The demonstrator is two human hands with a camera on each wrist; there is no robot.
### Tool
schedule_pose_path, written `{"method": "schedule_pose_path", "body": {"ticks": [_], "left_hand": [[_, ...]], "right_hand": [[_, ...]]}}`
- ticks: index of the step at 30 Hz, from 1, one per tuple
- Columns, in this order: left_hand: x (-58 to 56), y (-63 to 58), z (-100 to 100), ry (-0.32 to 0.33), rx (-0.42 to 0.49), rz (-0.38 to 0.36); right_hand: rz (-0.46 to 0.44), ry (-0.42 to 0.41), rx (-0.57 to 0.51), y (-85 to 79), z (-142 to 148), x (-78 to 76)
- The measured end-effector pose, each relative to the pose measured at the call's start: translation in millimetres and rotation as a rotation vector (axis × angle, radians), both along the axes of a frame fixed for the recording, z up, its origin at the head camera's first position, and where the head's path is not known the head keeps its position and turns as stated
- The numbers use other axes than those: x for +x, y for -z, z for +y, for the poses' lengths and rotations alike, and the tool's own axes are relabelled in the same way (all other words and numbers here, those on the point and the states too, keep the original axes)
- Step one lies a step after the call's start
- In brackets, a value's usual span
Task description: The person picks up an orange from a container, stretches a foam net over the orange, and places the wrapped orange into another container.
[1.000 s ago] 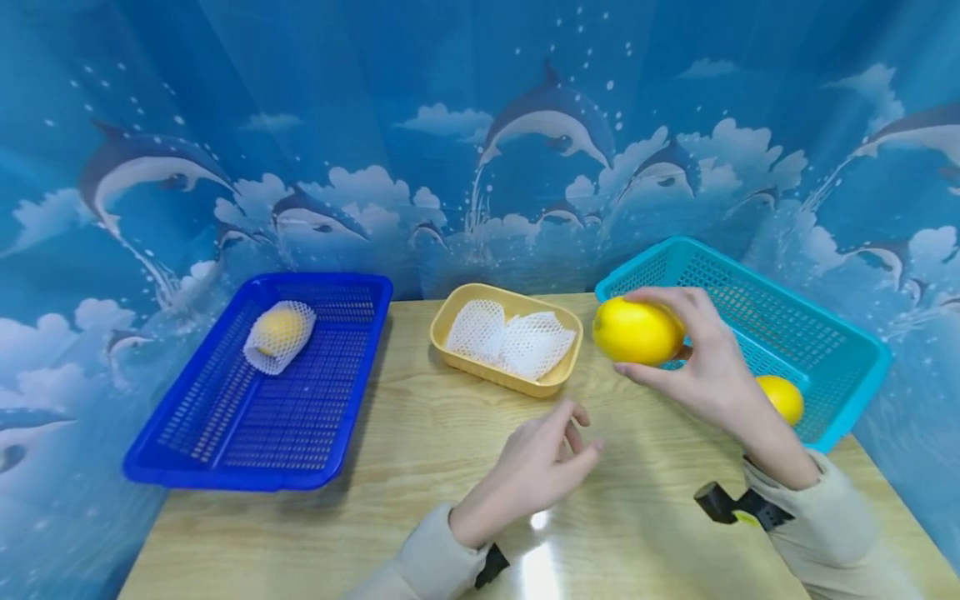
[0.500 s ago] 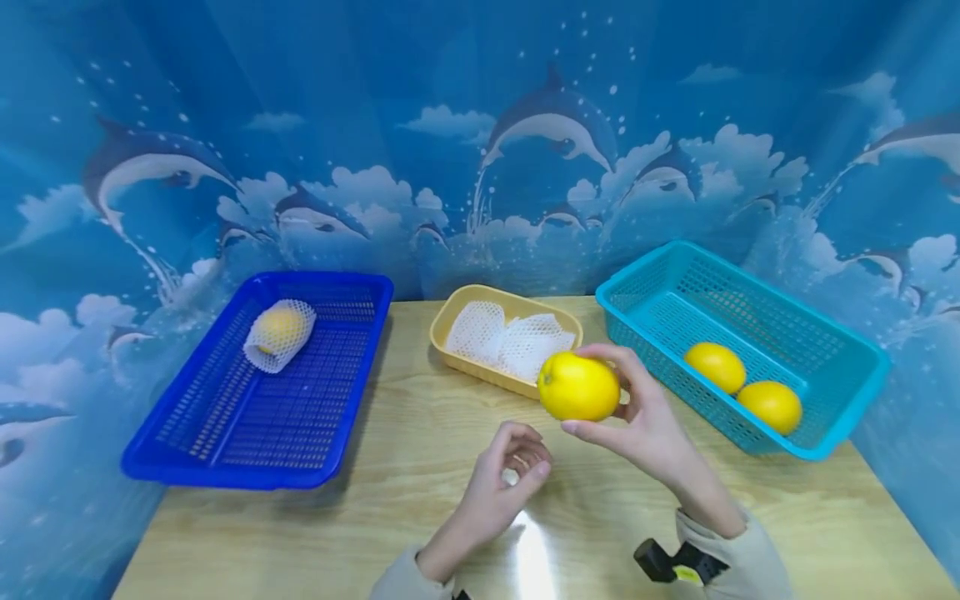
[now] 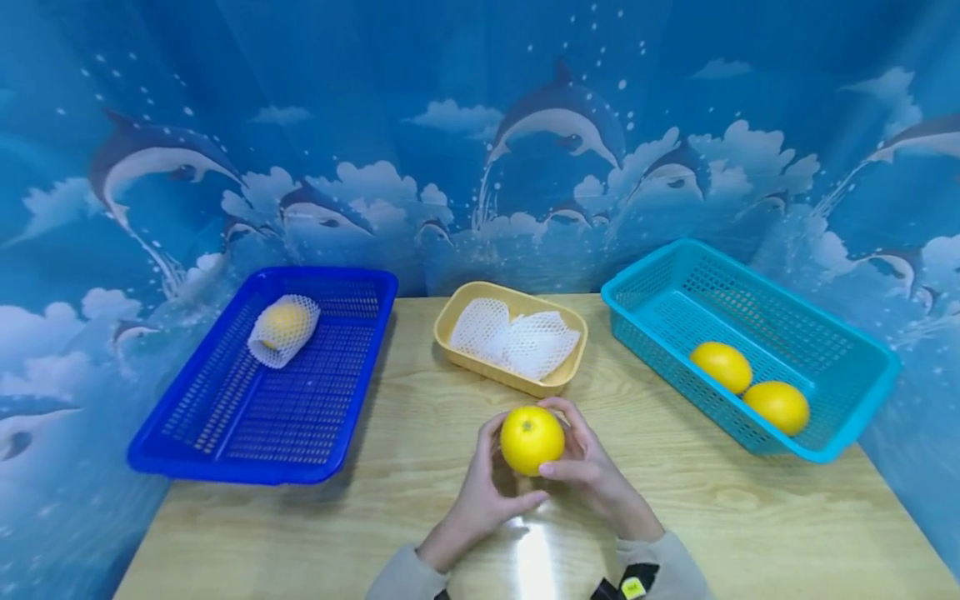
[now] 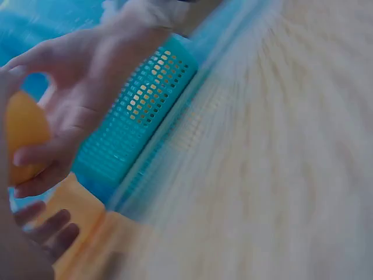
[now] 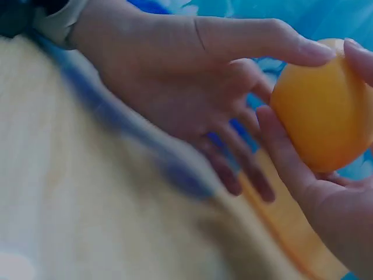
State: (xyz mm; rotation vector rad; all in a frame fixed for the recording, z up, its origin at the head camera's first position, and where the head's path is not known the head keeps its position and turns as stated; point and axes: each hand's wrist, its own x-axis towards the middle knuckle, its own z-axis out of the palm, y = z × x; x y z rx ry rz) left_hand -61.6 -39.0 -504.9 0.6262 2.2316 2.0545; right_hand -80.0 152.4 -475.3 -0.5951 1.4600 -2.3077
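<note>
In the head view my right hand (image 3: pixel 603 483) holds an orange (image 3: pixel 532 442) above the table, thumb and fingers on its right side. My left hand (image 3: pixel 478 492) curves about the fruit's left side, with its thumb apart below it. The right wrist view shows the left thumb overlapping the top of the orange (image 5: pixel 323 111) while the other left fingers stay loosely spread. Ahead of the hands, a yellow tray (image 3: pixel 491 379) holds white foam net sleeves (image 3: pixel 536 343).
At the right, a turquoise basket (image 3: pixel 832 350) holds two oranges (image 3: pixel 776 407). A dark blue basket (image 3: pixel 315 417) stands at the left with a net-wrapped fruit (image 3: pixel 285 327) in it. Behind the wooden table (image 3: pixel 750 525) hangs a dolphin-print backdrop (image 3: pixel 420 100).
My right hand has brought the orange left and toward me from beside the turquoise basket, turning its stem end up. My left hand has drawn back and come up against the fruit's left side.
</note>
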Motion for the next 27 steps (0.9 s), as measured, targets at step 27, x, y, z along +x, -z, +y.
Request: {"method": "schedule_pose_path", "body": {"ticks": [27], "left_hand": [[-4.5,21.8,-3,-0.056,-0.072,0.038]], "right_hand": [[0.323,0.310,0.415,40.1,-10,2.2]]}}
